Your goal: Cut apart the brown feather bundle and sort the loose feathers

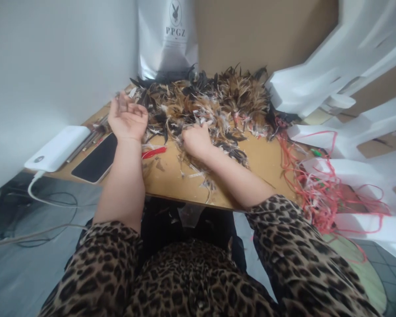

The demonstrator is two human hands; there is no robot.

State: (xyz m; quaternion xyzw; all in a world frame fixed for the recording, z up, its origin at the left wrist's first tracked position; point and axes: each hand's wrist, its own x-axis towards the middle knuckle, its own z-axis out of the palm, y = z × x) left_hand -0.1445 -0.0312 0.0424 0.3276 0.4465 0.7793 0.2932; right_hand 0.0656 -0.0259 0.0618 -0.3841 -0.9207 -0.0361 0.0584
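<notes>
A wide heap of brown and black feathers (244,94) covers the back of the wooden table. At its left end my left hand (128,119) is raised, palm up, with its fingers loosely bent and apart; I make out nothing held in it. My right hand (197,140) is at the front of the heap, fingers curled in and closed among feathers, their tips partly hidden. A red strip (154,152) lies on the table between the two hands. Small feather scraps (195,172) are scattered just in front of my right hand.
A phone (95,159) and a white power bank (57,148) with a cable lie at the left. A silver bag (167,44) stands behind the feathers. Tangled pink cords (321,198) hang over the right side, beside a white slatted plastic structure (303,90).
</notes>
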